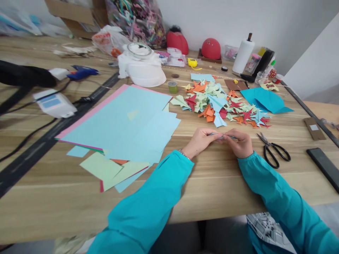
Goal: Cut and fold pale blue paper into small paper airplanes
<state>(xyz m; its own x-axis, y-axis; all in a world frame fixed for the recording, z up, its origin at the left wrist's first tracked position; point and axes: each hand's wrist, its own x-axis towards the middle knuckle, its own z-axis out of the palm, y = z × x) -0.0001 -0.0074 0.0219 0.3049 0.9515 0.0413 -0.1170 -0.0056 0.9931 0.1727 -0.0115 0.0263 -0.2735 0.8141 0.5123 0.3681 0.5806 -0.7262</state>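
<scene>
Pinched between the fingertips of both hands is a small folded piece of light blue paper, mostly hidden by the fingers. My left hand grips one end of it with thumb and forefinger. At the other end, my right hand is closed on the same piece, and the two thumbs nearly meet. Just beyond them lies a pile of folded paper cranes in green, blue, orange and red. To the right of my right hand, black-handled scissors rest on the wooden table.
Large coloured paper sheets cover the left of the table, with smaller green pieces in front. Behind stand a white cap, a green tape roll and a glue gun. A black phone lies at the right edge.
</scene>
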